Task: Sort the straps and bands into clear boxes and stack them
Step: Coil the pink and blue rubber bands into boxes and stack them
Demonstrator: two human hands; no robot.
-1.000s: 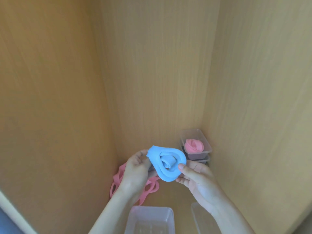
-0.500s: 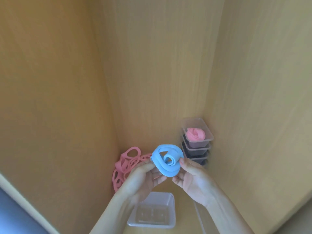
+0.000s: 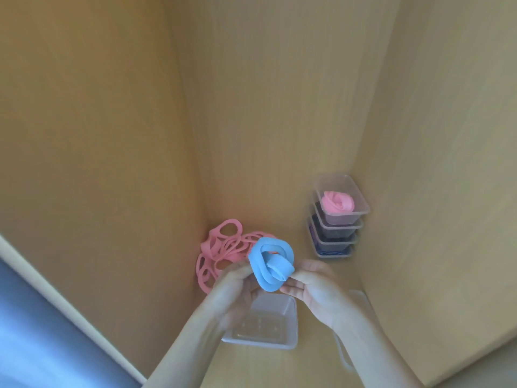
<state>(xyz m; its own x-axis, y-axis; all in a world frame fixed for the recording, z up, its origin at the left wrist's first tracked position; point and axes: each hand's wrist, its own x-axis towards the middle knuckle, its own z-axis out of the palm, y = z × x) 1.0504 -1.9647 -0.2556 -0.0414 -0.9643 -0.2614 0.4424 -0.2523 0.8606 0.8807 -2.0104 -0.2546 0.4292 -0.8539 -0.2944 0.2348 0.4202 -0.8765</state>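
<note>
A blue band (image 3: 270,264), rolled into a loose coil, is held between both hands above the shelf floor. My left hand (image 3: 234,291) pinches its left side and my right hand (image 3: 313,287) pinches its right end. Just below the hands sits an empty clear box (image 3: 288,326). In the back right corner stands a stack of clear boxes (image 3: 337,219); the top one holds a rolled pink band (image 3: 337,202), the lower ones hold dark contents. A pink strap with loops (image 3: 223,252) lies in the back left corner.
Wooden cabinet walls close in on the left, back and right. A clear lid (image 3: 344,351) lies on the floor to the right of the empty box, partly under my right forearm. The cabinet's front edge (image 3: 56,301) runs along the lower left.
The blue band has been rolled tighter between both hands. The view has tilted down, so the empty box and the pink strap show more fully.
</note>
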